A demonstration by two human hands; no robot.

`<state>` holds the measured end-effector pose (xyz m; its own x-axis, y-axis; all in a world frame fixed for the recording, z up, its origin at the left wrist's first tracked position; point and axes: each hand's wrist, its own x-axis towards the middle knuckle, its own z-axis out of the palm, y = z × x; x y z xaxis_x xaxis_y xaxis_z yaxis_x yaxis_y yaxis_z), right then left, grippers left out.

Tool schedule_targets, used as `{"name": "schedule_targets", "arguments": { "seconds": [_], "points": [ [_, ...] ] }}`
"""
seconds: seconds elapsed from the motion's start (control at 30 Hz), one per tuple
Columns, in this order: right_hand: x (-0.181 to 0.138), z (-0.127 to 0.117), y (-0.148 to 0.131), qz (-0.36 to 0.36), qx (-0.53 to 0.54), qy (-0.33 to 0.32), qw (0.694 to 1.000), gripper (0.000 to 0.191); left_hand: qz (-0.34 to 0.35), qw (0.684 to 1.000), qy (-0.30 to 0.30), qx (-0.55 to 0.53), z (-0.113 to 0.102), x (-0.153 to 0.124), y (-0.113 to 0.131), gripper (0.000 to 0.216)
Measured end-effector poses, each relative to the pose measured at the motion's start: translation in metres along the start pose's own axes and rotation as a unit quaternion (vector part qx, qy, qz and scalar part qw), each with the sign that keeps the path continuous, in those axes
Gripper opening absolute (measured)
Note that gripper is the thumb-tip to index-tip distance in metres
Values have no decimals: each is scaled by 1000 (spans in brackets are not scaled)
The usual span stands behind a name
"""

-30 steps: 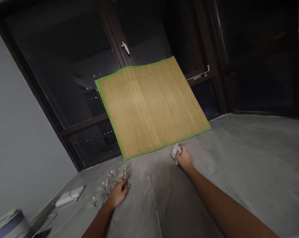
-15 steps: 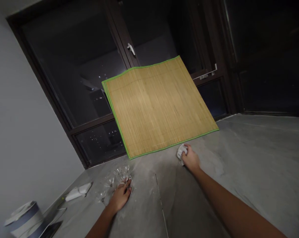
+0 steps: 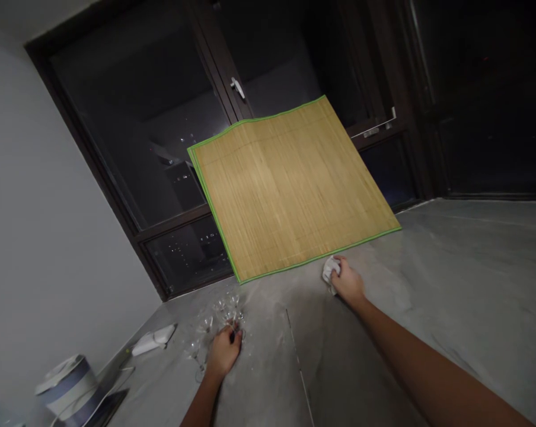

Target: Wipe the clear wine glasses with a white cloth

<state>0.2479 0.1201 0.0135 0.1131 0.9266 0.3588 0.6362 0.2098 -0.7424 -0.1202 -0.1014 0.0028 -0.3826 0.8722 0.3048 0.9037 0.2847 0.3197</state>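
Here, the left hand [image 3: 225,350] curls at clear glasses [image 3: 206,324] toward the left edge of the grey ledge [image 3: 463,279]; whether it grips one, I cannot tell. Farther, the right hand [image 3: 349,283] holds a white cloth [image 3: 329,271] near the back edge.

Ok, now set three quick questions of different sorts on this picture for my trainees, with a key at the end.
1. Which hand holds the white wad?
2. What colour edges the mat: a) red, b) green, c) blue?
3. True or false: the glasses are nearest the hand with the wad.

Key:
1. The right hand.
2. b.
3. False; they are by the left hand.
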Motion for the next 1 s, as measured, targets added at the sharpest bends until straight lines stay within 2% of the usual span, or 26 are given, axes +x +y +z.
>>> {"name": "schedule_targets", "arguments": {
  "seconds": [0.17, 0.37, 0.6, 0.83, 1.0],
  "points": [
    [0, -1, -1, -2, -7, -6, 1000, 46, 0, 1000, 5, -10, 1, 1, 0, 37],
    [-1, -2, -1, -3, -8, -5, 1000, 47, 21, 999, -2, -24, 0, 1, -2, 44],
    [-1, 1, -1, -5, -5, -4, 1000, 48, 21, 999, -1, -32, 0, 1, 0, 42],
    [0, 2, 1, -11, -7, -7, 1000, 47, 13, 998, 50, -31, -8, -6, 3, 34],
    [0, 2, 0, -8, -6, -11, 1000, 47, 23, 994, 97, -38, -23, -37, 15, 31]
  ]
}}
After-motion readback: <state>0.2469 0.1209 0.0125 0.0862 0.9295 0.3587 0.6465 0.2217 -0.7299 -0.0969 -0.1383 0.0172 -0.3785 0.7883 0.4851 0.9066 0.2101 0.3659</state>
